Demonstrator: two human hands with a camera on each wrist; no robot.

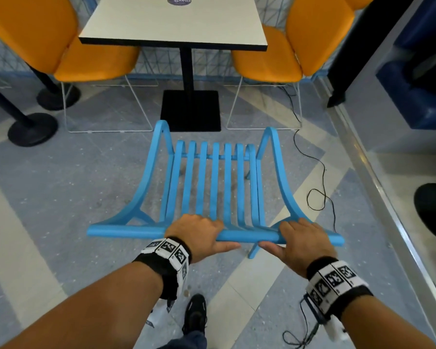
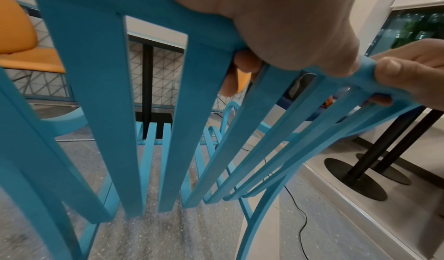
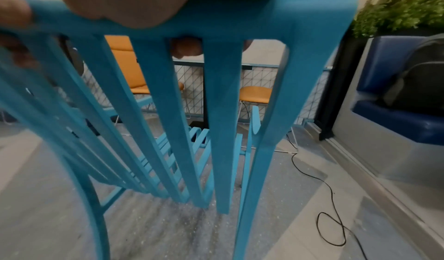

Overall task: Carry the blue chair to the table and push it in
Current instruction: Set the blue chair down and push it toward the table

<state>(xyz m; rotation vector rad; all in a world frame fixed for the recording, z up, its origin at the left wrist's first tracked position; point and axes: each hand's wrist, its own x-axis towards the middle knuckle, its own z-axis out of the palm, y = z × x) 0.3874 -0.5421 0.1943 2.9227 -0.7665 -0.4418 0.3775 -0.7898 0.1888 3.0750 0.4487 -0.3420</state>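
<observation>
The blue slatted chair [image 1: 213, 187] faces away from me toward the white table [image 1: 174, 21], its front edge just short of the table's black base [image 1: 190, 110]. My left hand [image 1: 199, 233] grips the chair's top rail left of centre, fingers curled over the far side and thumb along the near side. My right hand [image 1: 297, 239] grips the same rail to the right. In the left wrist view my fingers [image 2: 242, 64] wrap under the chair's rail [image 2: 120, 7]. The right wrist view shows a fingertip [image 3: 187, 48] behind the chair's rail [image 3: 240, 17]. I cannot tell whether the chair's legs touch the floor.
Two orange chairs [image 1: 61, 51] [image 1: 300, 46] flank the table. A thin black cable [image 1: 317, 172] snakes over the floor right of the blue chair. Black post bases [image 1: 33, 129] stand at the left. A blue bench [image 1: 418, 79] and a raised metal threshold [image 1: 388, 197] lie to the right.
</observation>
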